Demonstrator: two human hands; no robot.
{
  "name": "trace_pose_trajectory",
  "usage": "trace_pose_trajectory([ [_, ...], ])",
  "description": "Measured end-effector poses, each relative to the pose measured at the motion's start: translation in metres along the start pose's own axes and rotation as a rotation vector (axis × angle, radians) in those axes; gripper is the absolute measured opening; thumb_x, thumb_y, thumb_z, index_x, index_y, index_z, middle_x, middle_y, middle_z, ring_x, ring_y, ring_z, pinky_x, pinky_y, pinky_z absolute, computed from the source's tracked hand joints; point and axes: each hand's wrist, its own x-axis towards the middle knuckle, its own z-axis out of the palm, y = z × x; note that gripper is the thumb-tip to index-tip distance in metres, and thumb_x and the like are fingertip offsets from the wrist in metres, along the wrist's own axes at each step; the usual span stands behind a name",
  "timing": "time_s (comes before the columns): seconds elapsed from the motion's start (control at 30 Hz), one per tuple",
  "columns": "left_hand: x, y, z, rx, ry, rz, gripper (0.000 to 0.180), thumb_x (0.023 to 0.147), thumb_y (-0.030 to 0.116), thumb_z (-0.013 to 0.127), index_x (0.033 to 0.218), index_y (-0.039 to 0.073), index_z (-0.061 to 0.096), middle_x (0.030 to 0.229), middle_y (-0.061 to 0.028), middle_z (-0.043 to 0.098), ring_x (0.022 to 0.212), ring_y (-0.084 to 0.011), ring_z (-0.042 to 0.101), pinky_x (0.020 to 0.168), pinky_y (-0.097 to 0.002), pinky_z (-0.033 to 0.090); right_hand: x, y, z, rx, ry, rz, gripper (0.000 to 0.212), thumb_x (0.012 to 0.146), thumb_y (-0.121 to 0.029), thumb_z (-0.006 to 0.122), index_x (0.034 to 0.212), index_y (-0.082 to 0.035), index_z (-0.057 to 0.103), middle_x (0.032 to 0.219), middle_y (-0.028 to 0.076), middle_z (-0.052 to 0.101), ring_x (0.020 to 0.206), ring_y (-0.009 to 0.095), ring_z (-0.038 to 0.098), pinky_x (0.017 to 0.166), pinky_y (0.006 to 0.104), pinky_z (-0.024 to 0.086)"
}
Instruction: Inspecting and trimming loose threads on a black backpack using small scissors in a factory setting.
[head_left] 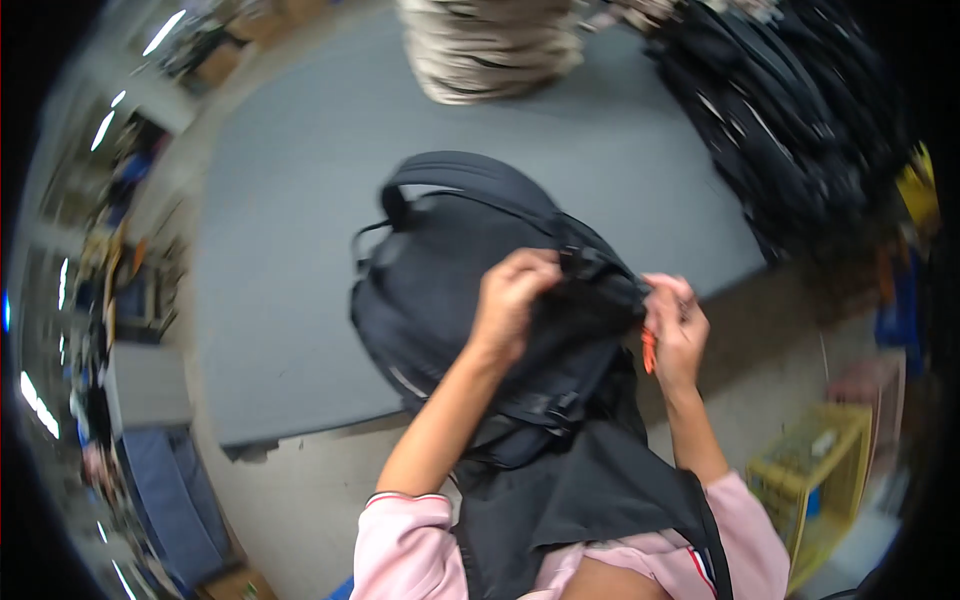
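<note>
A black backpack (440,270) lies on the grey table near its front edge, its padded strap (470,170) arching up at the far side. My left hand (508,300) is closed, pinching the bag's right part beside a dark buckle (575,258). At the bag's right edge my right hand (678,325) is also closed, its fingertips on the black fabric. A slim orange object (649,350) hangs below those fingers, seemingly held in the palm; its kind is too blurred to tell. Another buckle (563,405) shows on the near side of the bag.
A tall stack of beige fabric (490,50) stands at the table's far edge. More black bags (780,120) are piled at the far right. Beyond the right edge sits a yellow crate (812,480). A black apron (600,490) covers my front.
</note>
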Motion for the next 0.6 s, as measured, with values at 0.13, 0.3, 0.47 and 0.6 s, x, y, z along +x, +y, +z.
trace_pose_trajectory([
  [0.13, 0.007, -0.017, -0.003, -0.115, -0.1, -0.047, 0.007, 0.08, 0.008, 0.058, 0.076, 0.008, 0.051, 0.082, -0.0014, 0.058, 0.085, -0.0125, 0.056, 0.081, -0.024, 0.039, 0.013, -0.005, -0.002, -0.113, -0.046, -0.198, 0.018, 0.092, -0.005, 0.049, 0.099, 0.0, 0.065, 0.089, 0.003, 0.054, 0.059, 0.006, 0.047, 0.054, 0.0192, 0.039],
  [0.3, 0.006, -0.033, -0.01, -0.202, -0.178, -0.08, 0.024, 0.084, 0.01, 0.057, 0.105, 0.0, 0.057, 0.103, -0.0107, 0.063, 0.101, -0.0201, 0.057, 0.096, -0.0325, 0.036, 0.013, -0.021, 0.004, -0.075, -0.232, -0.075, 0.018, 0.092, -0.005, 0.05, 0.104, 0.001, 0.062, 0.092, 0.006, 0.058, 0.057, 0.007, 0.05, 0.054, 0.0207, 0.043],
  [0.47, -0.008, -0.022, 0.009, -0.108, -0.275, -0.093, 0.016, 0.084, 0.011, 0.058, 0.099, 0.004, 0.055, 0.1, -0.0068, 0.06, 0.097, -0.0151, 0.052, 0.093, -0.0303, 0.034, 0.017, -0.037, 0.02, 0.091, -0.281, 0.121, 0.025, 0.09, -0.008, 0.054, 0.113, 0.001, 0.057, 0.092, 0.005, 0.06, 0.053, 0.005, 0.047, 0.05, 0.0182, 0.04],
  [0.6, -0.027, -0.017, 0.002, 0.684, -0.068, 0.269, 0.039, 0.082, 0.004, 0.054, 0.12, 0.0, 0.051, 0.112, -0.0121, 0.057, 0.107, -0.0268, 0.054, 0.091, -0.033, 0.041, 0.027, -0.043, 0.026, 0.12, -0.573, 0.269, 0.035, 0.084, -0.011, 0.062, 0.117, -0.002, 0.056, 0.069, -0.002, 0.055, 0.051, 0.001, 0.041, 0.047, 0.0175, 0.032],
])
